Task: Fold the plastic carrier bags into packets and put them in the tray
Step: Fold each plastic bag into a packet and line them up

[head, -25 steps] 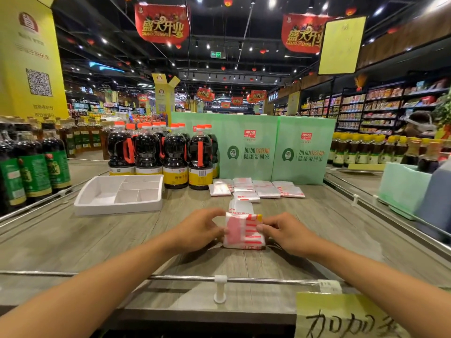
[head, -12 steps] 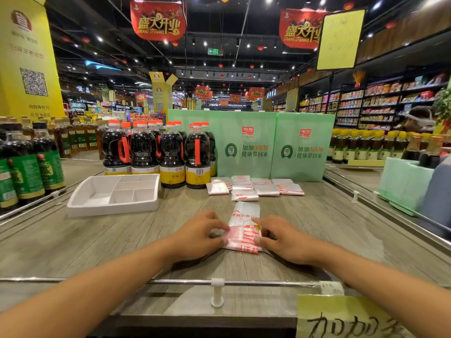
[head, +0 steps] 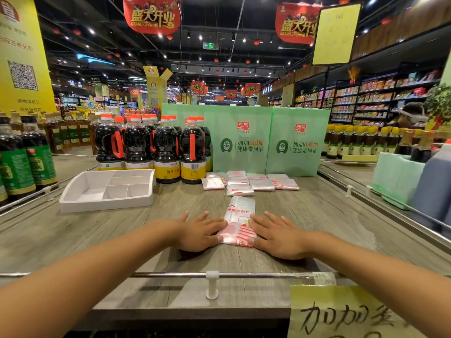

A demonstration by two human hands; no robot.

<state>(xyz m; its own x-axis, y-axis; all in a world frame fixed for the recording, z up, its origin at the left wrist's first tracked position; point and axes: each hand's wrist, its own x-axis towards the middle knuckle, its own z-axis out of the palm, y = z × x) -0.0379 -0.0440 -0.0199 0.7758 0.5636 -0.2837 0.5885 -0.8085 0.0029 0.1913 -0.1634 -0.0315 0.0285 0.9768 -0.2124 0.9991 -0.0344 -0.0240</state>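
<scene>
Plastic bag (head: 240, 212) pinned at side edges by left hand (head: 200, 232), right hand (head: 278, 237).

Wooden shelf (head: 317, 215) bears white tray (head: 105, 203), sauce bottles (head: 167, 152), folded packets (head: 262, 184) and a bag (head: 240, 211).

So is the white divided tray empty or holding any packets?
Empty: all compartments of the white divided plastic tray show bare floor; the flat plastic packets lie on the wooden counter.

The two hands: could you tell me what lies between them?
Head view: a carrier bag lies between the left hand and right hand, both pressing its edges.
</scene>
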